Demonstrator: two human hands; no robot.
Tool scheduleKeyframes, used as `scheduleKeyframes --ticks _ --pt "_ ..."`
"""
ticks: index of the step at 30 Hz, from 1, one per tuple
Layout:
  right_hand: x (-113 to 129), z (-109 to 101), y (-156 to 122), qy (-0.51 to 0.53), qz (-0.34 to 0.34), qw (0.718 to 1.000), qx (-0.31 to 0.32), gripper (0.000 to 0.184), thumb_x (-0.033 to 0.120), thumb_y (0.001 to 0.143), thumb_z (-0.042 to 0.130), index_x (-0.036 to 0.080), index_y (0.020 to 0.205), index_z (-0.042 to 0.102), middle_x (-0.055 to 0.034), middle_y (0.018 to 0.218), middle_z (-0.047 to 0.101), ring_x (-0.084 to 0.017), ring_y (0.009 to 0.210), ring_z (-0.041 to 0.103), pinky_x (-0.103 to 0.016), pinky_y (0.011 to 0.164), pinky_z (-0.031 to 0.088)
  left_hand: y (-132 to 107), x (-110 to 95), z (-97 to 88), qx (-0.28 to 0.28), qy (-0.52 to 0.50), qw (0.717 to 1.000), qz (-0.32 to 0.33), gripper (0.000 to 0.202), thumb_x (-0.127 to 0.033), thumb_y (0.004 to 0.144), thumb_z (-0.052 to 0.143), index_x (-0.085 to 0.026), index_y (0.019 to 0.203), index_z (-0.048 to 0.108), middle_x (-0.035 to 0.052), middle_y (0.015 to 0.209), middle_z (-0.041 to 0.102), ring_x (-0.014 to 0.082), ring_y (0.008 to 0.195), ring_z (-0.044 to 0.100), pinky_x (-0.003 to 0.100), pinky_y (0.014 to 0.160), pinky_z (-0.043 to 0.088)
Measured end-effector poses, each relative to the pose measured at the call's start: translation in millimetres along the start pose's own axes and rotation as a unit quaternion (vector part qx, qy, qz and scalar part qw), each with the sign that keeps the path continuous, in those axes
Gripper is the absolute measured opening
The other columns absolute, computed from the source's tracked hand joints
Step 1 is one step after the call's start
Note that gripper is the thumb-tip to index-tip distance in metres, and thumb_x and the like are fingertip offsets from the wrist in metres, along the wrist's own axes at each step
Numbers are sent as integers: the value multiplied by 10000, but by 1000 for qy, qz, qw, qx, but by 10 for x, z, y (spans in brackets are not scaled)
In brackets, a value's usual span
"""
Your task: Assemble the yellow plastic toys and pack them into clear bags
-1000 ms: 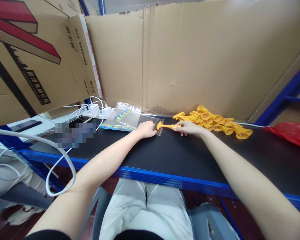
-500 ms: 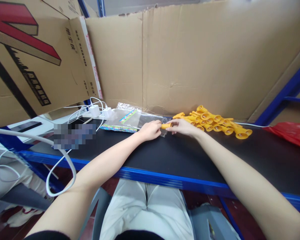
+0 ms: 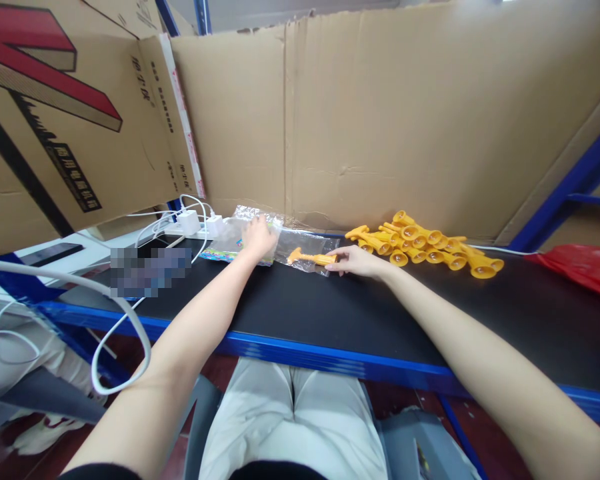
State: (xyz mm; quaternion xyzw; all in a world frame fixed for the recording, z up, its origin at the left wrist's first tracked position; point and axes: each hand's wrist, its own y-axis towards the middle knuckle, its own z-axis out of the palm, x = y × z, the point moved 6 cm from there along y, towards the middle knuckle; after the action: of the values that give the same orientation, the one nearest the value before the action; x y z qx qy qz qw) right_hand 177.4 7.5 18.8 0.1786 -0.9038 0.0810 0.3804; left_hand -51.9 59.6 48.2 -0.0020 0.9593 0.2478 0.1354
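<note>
My right hand (image 3: 356, 261) is closed on the right end of a yellow plastic piece (image 3: 313, 258), which has a T-shaped left end. This piece lies in or on a clear plastic bag (image 3: 305, 243); I cannot tell which. My left hand (image 3: 260, 237) rests on a stack of clear bags with colourful printed edges (image 3: 230, 255), its fingers apart and partly over the film. To the right of my right hand is a pile of yellow plastic pieces (image 3: 420, 243) with flared, cup-like ends.
A tall cardboard sheet (image 3: 380, 120) stands behind the black tabletop (image 3: 360, 313). White chargers and cables (image 3: 187, 220) lie at the left, and a white cable (image 3: 135, 317) loops over my left forearm. A red plastic bag (image 3: 585, 270) sits at the right edge.
My left hand has let go of the yellow piece and moved left and away from me onto the stack of bags. The yellow piece now shows more fully; my right hand has shifted slightly left.
</note>
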Motion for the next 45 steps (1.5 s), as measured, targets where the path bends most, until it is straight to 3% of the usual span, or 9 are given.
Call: scheduleKeyframes --ticks 4,6,9,14,19,25,36,41,45 --pt "-25 -2 20 8 -9 1000 -8 559 441 635 684 96 1070 616 -42 729 628 -122 611 549 -250 621 443 102 377 87 50 16 994 -100 493 -236 746 507 -180 1232 452 171 1220 515 342 1136 469 475 904 373" --pt "-25 -15 27 8 -17 1000 -21 547 439 634 681 97 1056 626 -38 733 625 -125 626 544 -257 633 442 152 475 182 94 -11 989 -115 488 -208 727 531 -215 1214 484 144 1144 581 329 1076 525 459 880 392" --pt "7 -57 22 -15 -27 998 -49 522 430 635 673 113 1047 639 -26 736 620 -132 652 540 -265 647 436 235 530 260 103 -60 986 -114 395 -142 700 549 -231 1082 603 101 1077 628 286 1034 560 380 852 422" --pt "50 -118 16 -53 -46 994 -83 509 446 609 672 124 1003 657 -11 676 589 -130 618 518 -260 601 423 244 417 314 125 -205 965 -103 338 -41 681 517 -143 963 674 68 837 682 179 781 633 255 725 474" --pt "14 -124 19 -52 -37 995 -79 220 304 648 607 107 738 647 -4 562 552 -115 516 496 -243 509 413 99 152 355 192 -359 907 -109 413 30 692 445 -69 1054 618 72 756 663 110 604 621 218 605 497" --pt "67 -127 -37 26 -92 993 -70 317 330 619 674 151 880 680 -70 916 676 -239 907 605 -334 800 483 -67 -124 489 276 -455 839 -116 398 34 702 456 -82 1047 617 79 825 666 105 601 624 246 616 533" --pt "-111 -113 42 40 -24 995 -88 384 301 615 711 154 968 675 -53 965 676 -232 929 619 -323 849 498 -81 -135 574 282 -467 828 -127 270 8 671 529 -77 892 660 79 832 665 98 670 592 203 632 473" --pt "-120 -126 62 1 -46 996 -73 368 321 649 683 161 980 674 -51 1015 663 -238 997 590 -324 904 458 -113 -172 560 286 -474 823 -131 180 -46 684 545 -89 818 658 91 906 665 112 744 599 204 654 468" --pt "-122 -103 50 -4 -62 998 -32 421 404 639 687 192 1002 677 -51 1061 647 -241 1027 574 -323 909 454 -124 -176 505 280 -440 843 -129 204 -90 694 545 -91 865 658 106 993 657 132 824 602 210 671 463"
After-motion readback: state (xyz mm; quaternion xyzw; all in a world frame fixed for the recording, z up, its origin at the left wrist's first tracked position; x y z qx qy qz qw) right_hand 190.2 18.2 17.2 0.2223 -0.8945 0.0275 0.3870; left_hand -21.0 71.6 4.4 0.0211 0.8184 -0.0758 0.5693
